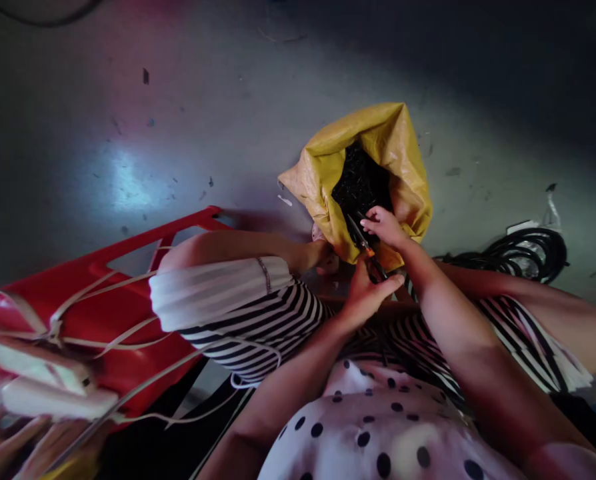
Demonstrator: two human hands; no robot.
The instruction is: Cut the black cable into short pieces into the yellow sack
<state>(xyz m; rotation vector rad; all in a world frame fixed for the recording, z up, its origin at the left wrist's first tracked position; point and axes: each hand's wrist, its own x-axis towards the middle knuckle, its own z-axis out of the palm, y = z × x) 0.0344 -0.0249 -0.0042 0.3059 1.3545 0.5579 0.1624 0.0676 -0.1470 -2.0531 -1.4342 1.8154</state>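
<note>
Polka-dot cloth lies nearest; beyond it, both hands meet over the lap, left hand and right hand gripping pliers beside the open yellow sack, handy for scraps.

2 hands, 1 pr cutters, 1 yellow sack, 1 red crate, 1 black cable coil

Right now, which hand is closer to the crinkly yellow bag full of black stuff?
Right. The right hand reaches over the crinkly yellow plastic bag at its opening; the left hand is lower, just below it.
</note>
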